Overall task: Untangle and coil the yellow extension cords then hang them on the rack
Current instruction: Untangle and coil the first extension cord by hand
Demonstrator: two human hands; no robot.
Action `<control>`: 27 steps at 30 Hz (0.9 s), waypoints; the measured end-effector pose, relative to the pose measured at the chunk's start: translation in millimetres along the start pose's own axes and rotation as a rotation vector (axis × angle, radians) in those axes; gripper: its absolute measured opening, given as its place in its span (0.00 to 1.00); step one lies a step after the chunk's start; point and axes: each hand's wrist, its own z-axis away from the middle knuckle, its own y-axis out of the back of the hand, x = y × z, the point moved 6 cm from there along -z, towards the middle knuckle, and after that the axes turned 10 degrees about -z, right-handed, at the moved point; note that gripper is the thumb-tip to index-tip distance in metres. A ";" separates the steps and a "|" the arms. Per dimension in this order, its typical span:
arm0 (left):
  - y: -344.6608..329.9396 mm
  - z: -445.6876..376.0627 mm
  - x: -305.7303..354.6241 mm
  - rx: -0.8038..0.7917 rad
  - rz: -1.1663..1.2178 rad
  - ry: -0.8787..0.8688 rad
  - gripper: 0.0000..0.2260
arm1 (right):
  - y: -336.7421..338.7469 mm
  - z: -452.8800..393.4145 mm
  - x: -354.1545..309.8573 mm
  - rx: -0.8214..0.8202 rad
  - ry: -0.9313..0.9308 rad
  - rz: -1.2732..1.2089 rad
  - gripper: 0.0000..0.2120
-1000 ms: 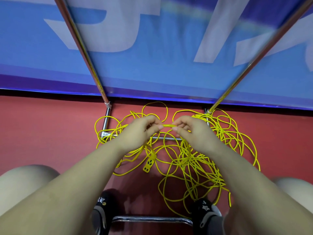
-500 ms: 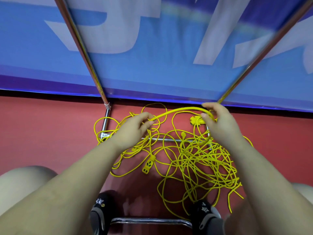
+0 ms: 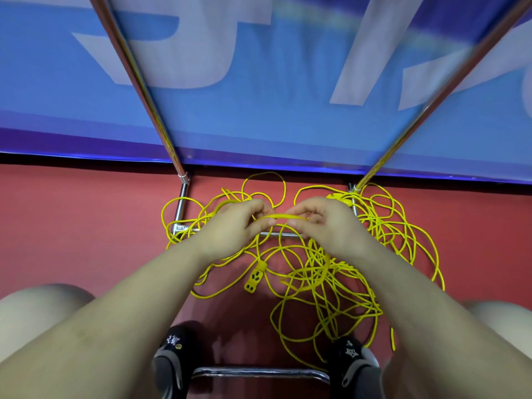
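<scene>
The left hand [image 3: 236, 226] and the right hand [image 3: 325, 223] are close together, with fingers curled. Between them runs a short stretch of yellow cord [image 3: 283, 216], pinched at each end by the fingertips of both hands. The rest of the yellow extension cords [image 3: 345, 272] lies below and around the fingers in a loose tangle on the red floor [image 3: 86, 226]. A yellow socket end [image 3: 254, 279] lies under the left fingers. The rack [image 3: 180, 214] base bar passes just beneath both hands.

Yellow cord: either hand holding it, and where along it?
Both. The left hand and right hand pinch a short stretch of yellow cord at its two ends, above the tangle; no plug is held.
</scene>
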 end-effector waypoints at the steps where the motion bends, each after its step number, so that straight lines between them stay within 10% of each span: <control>1: -1.5 1.0 -3.4 -0.033 -0.109 0.010 0.09 | 9.5 -1.2 -3.5 0.065 0.053 0.037 0.08; 8: 14.0 3.0 -26.0 0.012 -0.206 0.142 0.06 | 104.0 6.6 3.4 0.629 0.020 0.235 0.07; 18: 10.1 -2.3 7.3 0.064 -0.105 -0.034 0.09 | 7.6 10.1 9.4 -0.044 0.044 0.155 0.16; 27: 8.5 -0.3 -7.8 0.061 0.078 0.077 0.09 | 12.9 0.4 -3.7 0.107 0.097 0.048 0.12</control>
